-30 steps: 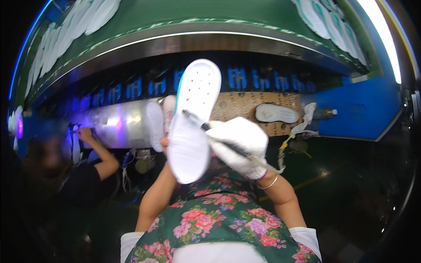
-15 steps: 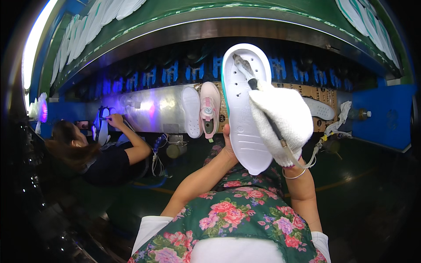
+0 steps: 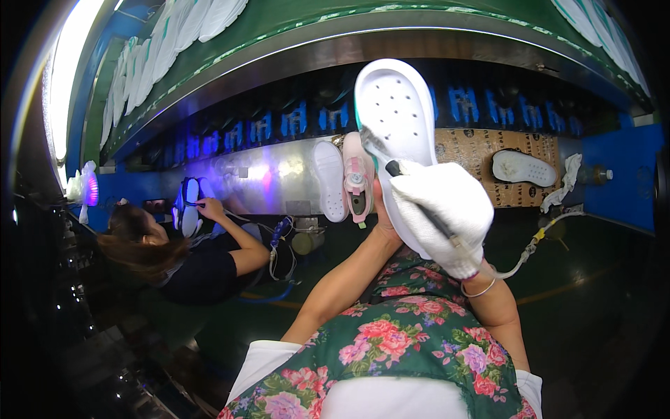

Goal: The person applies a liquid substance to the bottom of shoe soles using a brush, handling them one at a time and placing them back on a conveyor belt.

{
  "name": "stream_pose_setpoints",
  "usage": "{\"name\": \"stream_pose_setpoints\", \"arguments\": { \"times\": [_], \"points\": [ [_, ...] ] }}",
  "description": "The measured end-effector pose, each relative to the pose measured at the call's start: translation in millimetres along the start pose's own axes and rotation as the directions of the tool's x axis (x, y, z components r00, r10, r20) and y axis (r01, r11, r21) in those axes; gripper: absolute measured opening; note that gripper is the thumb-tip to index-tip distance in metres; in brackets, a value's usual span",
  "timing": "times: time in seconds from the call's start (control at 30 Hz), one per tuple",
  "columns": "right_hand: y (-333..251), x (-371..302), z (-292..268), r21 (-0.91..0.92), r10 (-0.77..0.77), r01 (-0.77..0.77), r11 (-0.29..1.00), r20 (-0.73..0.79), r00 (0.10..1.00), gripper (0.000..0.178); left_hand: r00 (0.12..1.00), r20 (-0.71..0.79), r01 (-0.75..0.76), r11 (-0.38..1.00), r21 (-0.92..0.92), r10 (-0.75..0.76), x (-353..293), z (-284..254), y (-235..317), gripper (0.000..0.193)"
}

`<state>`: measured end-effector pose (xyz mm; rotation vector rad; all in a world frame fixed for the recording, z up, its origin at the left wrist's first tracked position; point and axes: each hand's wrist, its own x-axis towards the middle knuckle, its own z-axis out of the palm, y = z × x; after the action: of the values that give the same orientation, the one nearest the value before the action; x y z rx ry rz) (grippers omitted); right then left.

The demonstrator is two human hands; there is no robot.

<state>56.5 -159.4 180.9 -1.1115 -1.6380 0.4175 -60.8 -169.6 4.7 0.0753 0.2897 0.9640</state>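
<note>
Gripping a brush in our gloved right hand, we lay its bristles at the left edge of a white sole, ahead and left of the glove. Our bare left hand supports this sole from underneath at its left side; its thumb side shows, but we cannot tell how the hidden fingers close. The sole stands tilted, its holed end pointing away from us. To work well here, we want a firm left hold, light bristle pressure and even strokes along the rim, with the glove off any wet surface and the tube behind our right wrist hanging free

Just beyond the left hand, to its left, lies a pink shoe, with another white sole beside it; we do well to swing our elbow wide of both. Beyond the right hand, to its right, rest a dark-rimmed sole and a crumpled cloth. Well left of our left hand, a co-worker's hand is at another shoe. Farthest ahead of both hands runs a green surface bearing more white pieces
</note>
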Motion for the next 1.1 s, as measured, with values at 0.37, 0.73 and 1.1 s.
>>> {"name": "stream_pose_setpoints", "arguments": {
  "times": [0.37,0.73,1.1],
  "points": [
    [9,-7,2,0.107,0.03,-0.037,0.994,0.066,0.997,0.02,0.986,0.093,-0.14,0.99,0.027,0.137,18,35,38,0.119],
    [21,-21,5,0.203,0.064,-0.076,0.976,0.068,0.996,0.022,0.955,0.263,-0.062,0.959,-0.278,0.138,35,34,52,0.117],
    [28,-32,-2,0.134,0.027,-0.059,0.989,0.229,0.973,0.025,0.91,0.41,-0.017,0.993,-0.115,0.063,34,37,67,0.111]
  ]
}}
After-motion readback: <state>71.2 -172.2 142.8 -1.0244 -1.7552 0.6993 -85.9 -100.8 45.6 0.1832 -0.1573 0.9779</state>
